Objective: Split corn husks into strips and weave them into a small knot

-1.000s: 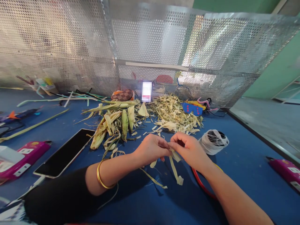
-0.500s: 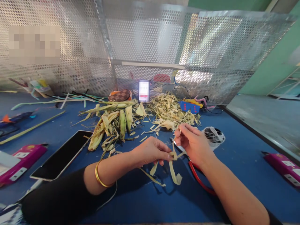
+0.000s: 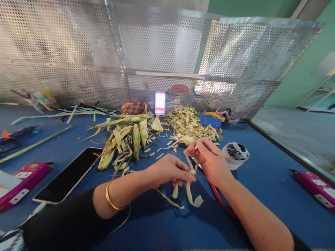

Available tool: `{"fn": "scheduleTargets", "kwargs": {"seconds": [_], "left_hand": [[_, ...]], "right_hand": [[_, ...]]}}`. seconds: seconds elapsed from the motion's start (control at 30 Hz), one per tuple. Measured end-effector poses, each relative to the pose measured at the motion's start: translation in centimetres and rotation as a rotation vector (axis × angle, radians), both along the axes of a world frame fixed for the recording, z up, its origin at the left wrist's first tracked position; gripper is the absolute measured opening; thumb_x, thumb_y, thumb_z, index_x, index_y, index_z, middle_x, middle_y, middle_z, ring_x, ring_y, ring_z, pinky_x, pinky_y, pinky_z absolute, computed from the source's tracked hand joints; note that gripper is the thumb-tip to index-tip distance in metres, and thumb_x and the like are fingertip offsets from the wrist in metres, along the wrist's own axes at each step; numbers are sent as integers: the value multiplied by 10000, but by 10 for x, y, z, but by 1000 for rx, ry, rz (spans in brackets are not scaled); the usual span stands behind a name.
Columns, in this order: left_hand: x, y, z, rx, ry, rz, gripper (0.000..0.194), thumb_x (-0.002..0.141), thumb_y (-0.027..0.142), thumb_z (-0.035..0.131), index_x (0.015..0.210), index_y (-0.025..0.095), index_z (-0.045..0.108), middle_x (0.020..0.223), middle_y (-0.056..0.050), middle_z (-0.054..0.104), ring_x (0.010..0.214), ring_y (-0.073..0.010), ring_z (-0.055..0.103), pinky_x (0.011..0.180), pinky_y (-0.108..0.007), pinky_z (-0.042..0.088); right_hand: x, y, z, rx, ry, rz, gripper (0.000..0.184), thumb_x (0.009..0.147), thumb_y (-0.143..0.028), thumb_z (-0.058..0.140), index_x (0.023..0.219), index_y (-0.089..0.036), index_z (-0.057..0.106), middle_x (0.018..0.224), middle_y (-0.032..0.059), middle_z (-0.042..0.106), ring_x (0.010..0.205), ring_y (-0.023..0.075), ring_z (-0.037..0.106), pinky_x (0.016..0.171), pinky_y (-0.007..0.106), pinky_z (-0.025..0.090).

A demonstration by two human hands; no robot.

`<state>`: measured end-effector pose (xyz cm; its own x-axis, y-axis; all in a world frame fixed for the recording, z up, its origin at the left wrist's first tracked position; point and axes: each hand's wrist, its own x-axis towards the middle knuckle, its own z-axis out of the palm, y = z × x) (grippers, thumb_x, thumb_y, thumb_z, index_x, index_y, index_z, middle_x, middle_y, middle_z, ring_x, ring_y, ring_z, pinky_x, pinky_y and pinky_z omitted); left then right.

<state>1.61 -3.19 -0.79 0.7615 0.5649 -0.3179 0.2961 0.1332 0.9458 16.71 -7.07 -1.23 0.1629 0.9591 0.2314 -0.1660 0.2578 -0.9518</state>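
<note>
Between thumb and fingers, my left hand [image 3: 172,171] pinches a knotted strip of corn husk [image 3: 188,190], whose curled tail hangs over the table. My right hand [image 3: 210,158] is slightly higher and to the right, its fingertips closed on the upper end of a husk strip that rises from the knot. Beneath my right hand lie red-handled scissors [image 3: 222,202], partly covered by the forearm. A spool of white thread [image 3: 235,156] stands just right of that hand. Another thin husk strip [image 3: 171,199] trails below my left hand.
Whole corn husks [image 3: 112,148] and a pile of husk scraps [image 3: 187,122] lie ahead. A large black-screened phone [image 3: 69,174] and a magenta power strip [image 3: 26,181] are at left; another power strip [image 3: 315,188] is at right. A perforated metal screen [image 3: 164,45] closes the back.
My right hand drew away from my left, pulling a husk strip upward, then came back slightly left. My left hand keeps its pinch on the knot. The view shifted a little.
</note>
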Motion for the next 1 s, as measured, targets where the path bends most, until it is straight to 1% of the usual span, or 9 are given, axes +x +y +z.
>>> {"fn": "scheduleTargets", "kwargs": {"seconds": [0.13,0.33,0.5,0.63,0.7,0.77,0.83,0.9,1.0], "left_hand": [[0,-2,0,48,21,0,240,615,384,722,596,149,681,498,21,556,447,-65,455,429,-181,352],[-2,-6,-3,14,11,-161,230,608,380,734,594,156,685,478,28,537,442,-66,447,426,-183,337],[0,-7,-1,-34,5,-82,236,616,386,721,666,156,712,557,10,586,458,-62,447,424,-185,334],[1,0,-1,-90,-56,74,243,622,382,716,682,146,711,560,7,578,446,-53,434,395,-178,290],[0,5,0,-104,-112,145,248,630,385,714,686,143,708,566,1,584,444,-51,436,388,-177,278],[-1,9,1,-118,-151,197,246,624,378,720,689,141,705,564,-1,584,441,-51,436,383,-178,264],[-2,13,2,-136,-183,230,248,608,372,730,683,138,699,560,0,582,436,-51,433,377,-180,251],[-3,15,1,-143,-204,239,246,598,364,733,669,132,691,572,-8,595,433,-51,434,372,-182,246],[-3,16,0,-128,-212,216,223,618,345,718,659,128,687,603,-28,627,435,-53,443,370,-183,255]], "right_hand": [[1,0,0,-16,-52,64,223,825,-406,576,740,-211,512,777,11,638,751,164,638,742,336,515],[2,0,-2,-29,-71,164,192,842,-356,575,743,-196,537,752,-9,626,682,128,616,699,289,494],[2,0,-2,-27,-157,141,201,844,-376,561,754,-196,552,760,1,636,681,134,615,692,291,495],[19,2,2,-4,-468,-96,217,861,-408,517,897,-203,577,634,-5,621,627,161,606,640,305,490],[30,2,7,97,-678,-209,226,869,-406,503,964,-216,579,691,17,649,690,189,626,663,329,486],[38,1,10,249,-921,-182,194,876,-382,504,953,-236,605,875,55,684,860,220,629,800,386,462],[41,1,12,367,-1127,-95,146,883,-344,511,914,-252,620,945,47,687,936,226,618,942,446,378],[41,3,10,425,-1251,-25,119,893,-300,506,859,-252,610,872,18,689,868,200,632,1009,472,307],[39,5,7,435,-1323,-51,166,907,-248,475,770,-233,568,743,-6,654,725,167,615,1004,464,315]]}}
